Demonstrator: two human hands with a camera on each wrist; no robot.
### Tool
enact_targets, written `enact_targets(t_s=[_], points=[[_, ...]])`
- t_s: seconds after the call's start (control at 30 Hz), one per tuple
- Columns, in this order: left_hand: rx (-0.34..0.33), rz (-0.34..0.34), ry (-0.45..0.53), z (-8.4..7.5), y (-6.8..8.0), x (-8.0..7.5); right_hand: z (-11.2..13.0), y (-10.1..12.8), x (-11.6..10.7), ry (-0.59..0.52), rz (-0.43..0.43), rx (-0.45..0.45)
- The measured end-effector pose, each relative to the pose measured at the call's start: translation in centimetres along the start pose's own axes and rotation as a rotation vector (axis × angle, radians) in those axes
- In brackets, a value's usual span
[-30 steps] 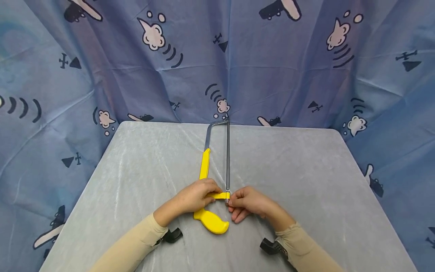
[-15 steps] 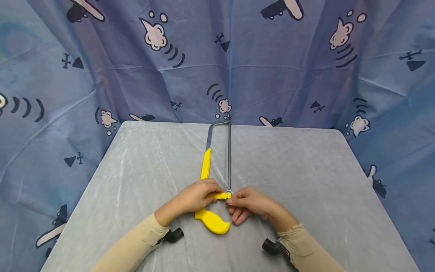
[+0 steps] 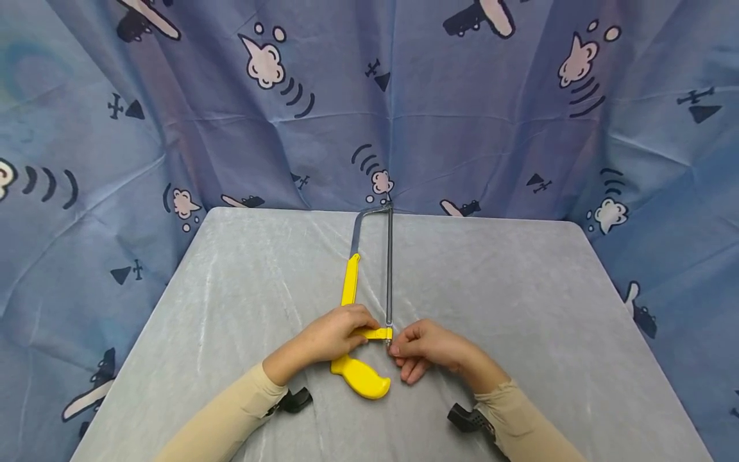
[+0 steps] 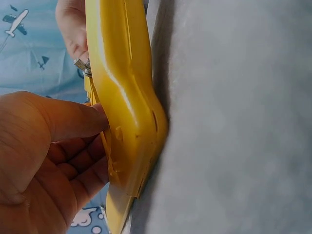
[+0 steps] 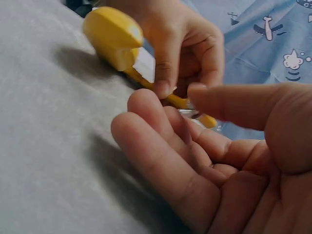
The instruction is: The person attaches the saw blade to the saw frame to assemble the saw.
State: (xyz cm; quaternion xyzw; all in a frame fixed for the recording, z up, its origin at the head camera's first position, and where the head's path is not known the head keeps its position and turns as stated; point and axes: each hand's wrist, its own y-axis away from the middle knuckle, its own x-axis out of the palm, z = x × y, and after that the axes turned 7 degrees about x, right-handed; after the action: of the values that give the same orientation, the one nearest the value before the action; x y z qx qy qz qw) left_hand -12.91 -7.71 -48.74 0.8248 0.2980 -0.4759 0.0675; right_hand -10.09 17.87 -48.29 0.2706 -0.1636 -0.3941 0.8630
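Yellow hacksaw (image 3: pixel 349 289) lies flat at desk (image 3: pixel 519 308) centre, blade (image 3: pixel 389 269) pointing away from the person. Left hand (image 3: pixel 331 337) grips the frame just above the handle, fingers curled round it. Right hand (image 3: pixel 424 350) pinches the small metal nut (image 4: pixel 81 64) at the blade's near end — thumb and fingertip together, other fingers loose.

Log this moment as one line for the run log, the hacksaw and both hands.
hacksaw: flat on grey table | left hand: grips yellow frame by handle | right hand: fingertips pinching fastener at blade end
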Motion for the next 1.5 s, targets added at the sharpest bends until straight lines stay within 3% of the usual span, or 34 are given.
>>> enact_targets(t_s=[0.3,0.73,0.87,0.97,1.23,1.5], points=[[0.003,0.001,-0.007,-0.2,0.0,0.1,0.1,-0.1,0.6,-0.027,-0.004,0.003],[0.007,-0.009,-0.006,-0.3,0.0,0.2,-0.8,-0.7,-0.5,-0.176,0.213,-0.041],[0.013,-0.012,-0.011,-0.3,0.0,0.3,-1.0,-0.9,-0.5,-0.19,0.24,-0.043],[0.01,-0.01,-0.011,-0.4,0.0,0.3,-1.0,-0.8,-0.4,-0.163,0.203,-0.032],[0.0,-0.009,-0.001,-0.4,0.2,0.6,-0.1,0.8,0.1,0.038,-0.108,-0.006],[-0.007,-0.01,-0.008,-0.3,0.1,0.5,0.7,1.5,0.5,0.063,-0.148,-0.017]])
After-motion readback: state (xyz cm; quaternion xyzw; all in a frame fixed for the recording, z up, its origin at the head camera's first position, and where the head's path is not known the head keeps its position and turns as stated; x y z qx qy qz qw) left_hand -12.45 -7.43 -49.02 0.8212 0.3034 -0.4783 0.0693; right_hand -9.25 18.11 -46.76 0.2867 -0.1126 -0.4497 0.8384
